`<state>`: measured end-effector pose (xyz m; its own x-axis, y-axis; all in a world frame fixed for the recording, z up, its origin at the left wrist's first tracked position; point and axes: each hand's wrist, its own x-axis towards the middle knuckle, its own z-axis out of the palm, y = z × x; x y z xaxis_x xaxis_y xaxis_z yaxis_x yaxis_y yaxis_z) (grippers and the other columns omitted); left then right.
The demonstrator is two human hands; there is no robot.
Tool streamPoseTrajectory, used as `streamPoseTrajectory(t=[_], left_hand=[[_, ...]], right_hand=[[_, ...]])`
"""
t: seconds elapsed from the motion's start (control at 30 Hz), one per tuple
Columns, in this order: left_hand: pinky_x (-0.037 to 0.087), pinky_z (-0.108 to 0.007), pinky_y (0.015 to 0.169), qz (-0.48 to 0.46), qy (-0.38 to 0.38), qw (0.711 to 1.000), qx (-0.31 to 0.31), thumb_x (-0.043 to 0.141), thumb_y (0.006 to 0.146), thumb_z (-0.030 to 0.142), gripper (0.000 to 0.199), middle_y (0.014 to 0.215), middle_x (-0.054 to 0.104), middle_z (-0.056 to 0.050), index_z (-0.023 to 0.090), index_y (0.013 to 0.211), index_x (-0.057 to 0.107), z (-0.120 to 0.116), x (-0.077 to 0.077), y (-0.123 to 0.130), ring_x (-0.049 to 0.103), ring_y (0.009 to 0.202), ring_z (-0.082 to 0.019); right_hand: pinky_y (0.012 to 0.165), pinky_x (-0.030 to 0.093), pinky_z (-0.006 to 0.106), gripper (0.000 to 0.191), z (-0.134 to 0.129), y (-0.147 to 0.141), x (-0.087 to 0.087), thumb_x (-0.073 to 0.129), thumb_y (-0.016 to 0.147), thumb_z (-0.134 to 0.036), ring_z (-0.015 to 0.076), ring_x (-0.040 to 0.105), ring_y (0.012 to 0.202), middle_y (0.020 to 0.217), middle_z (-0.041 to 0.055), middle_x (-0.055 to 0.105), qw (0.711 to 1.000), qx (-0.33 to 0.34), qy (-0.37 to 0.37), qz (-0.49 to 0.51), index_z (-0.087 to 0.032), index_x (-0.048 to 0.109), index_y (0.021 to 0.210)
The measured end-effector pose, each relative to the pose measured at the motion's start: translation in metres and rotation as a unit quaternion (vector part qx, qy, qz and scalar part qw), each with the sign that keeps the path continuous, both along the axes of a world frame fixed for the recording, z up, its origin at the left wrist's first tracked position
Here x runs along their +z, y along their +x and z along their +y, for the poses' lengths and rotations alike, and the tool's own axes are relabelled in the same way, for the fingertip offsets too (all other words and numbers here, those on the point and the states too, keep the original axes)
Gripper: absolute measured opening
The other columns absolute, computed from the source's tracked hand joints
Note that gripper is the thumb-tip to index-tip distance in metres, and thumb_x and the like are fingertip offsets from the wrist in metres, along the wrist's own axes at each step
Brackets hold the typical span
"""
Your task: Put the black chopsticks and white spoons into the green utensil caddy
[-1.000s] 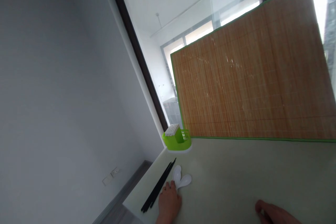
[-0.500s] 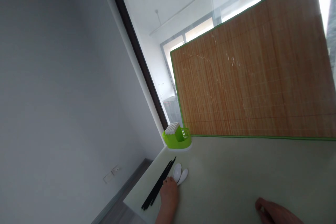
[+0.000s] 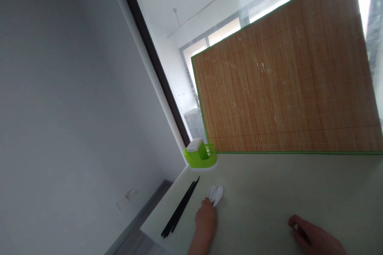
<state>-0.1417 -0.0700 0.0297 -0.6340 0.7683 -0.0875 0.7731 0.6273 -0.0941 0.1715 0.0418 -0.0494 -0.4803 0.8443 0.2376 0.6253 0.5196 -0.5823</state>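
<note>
My left hand point(image 3: 206, 218) is closed around the handle ends of white spoons point(image 3: 216, 195), their bowls pointing away from me over the table. To its left lie several black chopsticks point(image 3: 181, 209), side by side and slanting along the table's left edge. Well to the right, my right hand point(image 3: 312, 234) is near the tabletop with its fingers curled in toward the thumb. Nothing shows in it. A bright green plastic holder point(image 3: 201, 159) with a white slatted part on top and a white base stands at the far left corner, beyond both hands.
The pale tabletop point(image 3: 254, 183) has its left edge close to the chopsticks, with floor beyond it. A brown bamboo mat point(image 3: 284, 75) with green edging stands upright along the back, before a window. A grey wall point(image 3: 74, 107) with sockets is on the left.
My left hand has moved right, away from the chopsticks, and the white spoons have come along with it. My right hand has shifted slightly up in view, still curled.
</note>
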Motion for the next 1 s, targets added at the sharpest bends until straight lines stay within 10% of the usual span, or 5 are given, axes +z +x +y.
streamPoseTrajectory(t=[0.2,0.53,1.0], left_hand=[[0.049,-0.035,0.082,-0.105,0.033,0.986,-0.122,0.026,0.085,0.003,0.055,0.117,0.055,-0.019,0.014,0.138,0.032,0.043,0.001,0.106,0.059,0.098,-0.024],[0.046,-0.044,0.088,-0.205,0.024,0.941,-0.27,0.03,0.082,0.006,0.058,0.121,0.051,-0.025,0.005,0.14,0.026,0.074,-0.009,0.249,0.054,0.106,-0.031],[0.039,-0.05,0.089,-0.263,0.023,0.927,-0.266,0.045,0.081,0.043,0.071,0.12,0.05,-0.019,0.014,0.142,0.023,0.025,-0.005,0.271,0.05,0.105,-0.033]], right_hand=[[0.057,0.046,0.028,0.034,0.011,0.016,0.024,0.043,0.081,-0.051,0.0169,0.061,0.061,0.074,0.0002,0.065,0.987,-0.121,-0.003,0.11,-0.027,0.057,0.1],[0.096,0.039,0.041,0.043,0.038,0.041,0.019,0.043,0.08,-0.051,0.0245,0.055,0.105,0.11,0.0087,0.061,0.938,-0.194,-0.018,0.288,-0.021,0.06,0.106],[0.085,0.046,0.038,0.04,0.031,0.057,0.033,0.047,0.078,-0.049,0.0241,0.061,0.096,0.103,0.0079,0.066,0.927,-0.195,-0.081,0.31,-0.021,0.065,0.1]])
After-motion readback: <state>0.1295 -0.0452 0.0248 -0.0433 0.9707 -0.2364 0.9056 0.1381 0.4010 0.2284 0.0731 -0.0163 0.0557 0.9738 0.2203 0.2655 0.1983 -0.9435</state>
